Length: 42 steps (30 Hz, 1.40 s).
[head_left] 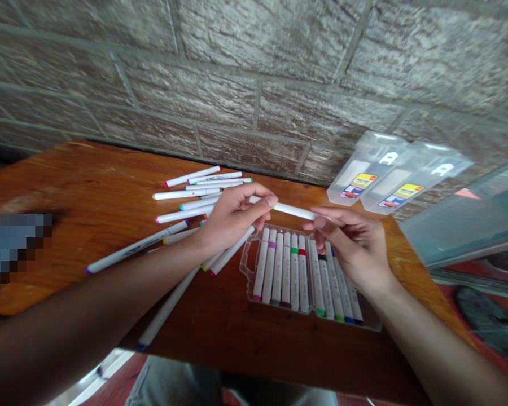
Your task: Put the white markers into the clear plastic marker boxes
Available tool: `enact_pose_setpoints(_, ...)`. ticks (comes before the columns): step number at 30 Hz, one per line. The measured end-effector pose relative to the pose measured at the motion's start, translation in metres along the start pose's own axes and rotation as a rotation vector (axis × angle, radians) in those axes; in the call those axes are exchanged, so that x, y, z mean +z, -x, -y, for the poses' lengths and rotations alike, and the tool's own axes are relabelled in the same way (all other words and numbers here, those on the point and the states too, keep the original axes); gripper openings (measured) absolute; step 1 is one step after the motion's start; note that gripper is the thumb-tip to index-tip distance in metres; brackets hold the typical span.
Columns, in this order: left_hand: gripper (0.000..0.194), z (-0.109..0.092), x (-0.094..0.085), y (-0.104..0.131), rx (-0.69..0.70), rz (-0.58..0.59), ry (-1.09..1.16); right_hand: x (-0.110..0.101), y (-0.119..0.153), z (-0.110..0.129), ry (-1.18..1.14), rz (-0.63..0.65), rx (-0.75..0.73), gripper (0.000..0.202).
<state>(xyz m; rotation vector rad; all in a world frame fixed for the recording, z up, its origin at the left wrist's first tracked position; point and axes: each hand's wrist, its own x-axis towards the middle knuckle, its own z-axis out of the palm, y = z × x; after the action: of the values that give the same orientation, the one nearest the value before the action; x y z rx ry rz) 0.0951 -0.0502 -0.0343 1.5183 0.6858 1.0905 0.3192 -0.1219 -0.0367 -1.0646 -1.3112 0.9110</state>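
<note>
Between my two hands, above the table, is a white marker [295, 211] with a green band near its left end. My left hand [240, 213] pinches that end with thumb and fingers, and my right hand [355, 239] grips the other end. Below them lies an open clear plastic case [250, 265] holding a row of white markers [294, 276] with coloured bands and tips. My right hand covers part of the row. Loose white markers [182, 215] are scattered beside and behind my left hand, some partly under the forearm.
Two clear plastic boxes [389, 179] with yellow labels stand at the back right against the stone wall [220, 101]. The wooden table [84, 197] has its front edge close to my lap. A pixelated dark object [12, 242] is at the far left.
</note>
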Motion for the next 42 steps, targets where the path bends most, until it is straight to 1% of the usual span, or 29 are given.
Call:
enact_pose_setpoints(4,0.022,0.002,-0.001,-0.001,0.024,-0.004,0.057,-0.002,-0.004,0.000,-0.056,-0.055,0.008,0.016)
enact_pose_setpoints(7,0.021,0.005,-0.003,-0.001,0.036,-0.016,0.167,-0.003,-0.007,0.001,-0.101,-0.091,0.029,0.015)
enact_pose_setpoints(9,0.020,0.006,-0.004,-0.001,0.019,-0.012,0.251,-0.003,-0.008,0.002,-0.127,-0.108,0.050,0.014)
enact_pose_setpoints(13,0.023,0.006,-0.005,-0.001,-0.027,0.051,0.399,-0.004,-0.011,0.003,-0.153,-0.135,0.090,0.014)
enact_pose_setpoints(17,0.025,0.005,-0.007,-0.001,-0.040,0.116,0.475,-0.006,-0.013,0.002,-0.162,-0.148,0.111,0.014)
enact_pose_setpoints(22,0.025,0.003,-0.007,0.000,-0.050,0.143,0.497,-0.007,-0.014,0.002,-0.179,-0.140,0.124,0.014)
enact_pose_setpoints(28,0.023,0.004,-0.007,0.000,-0.052,0.159,0.509,-0.005,-0.013,0.003,-0.224,-0.165,0.146,0.014)
enact_pose_setpoints(36,0.022,0.004,-0.005,0.001,-0.082,0.119,0.484,-0.004,-0.012,0.003,-0.225,-0.164,0.128,0.013)
enact_pose_setpoints(42,0.019,0.006,-0.003,-0.002,-0.075,0.037,0.410,-0.005,-0.010,0.001,-0.203,-0.140,0.068,0.012)
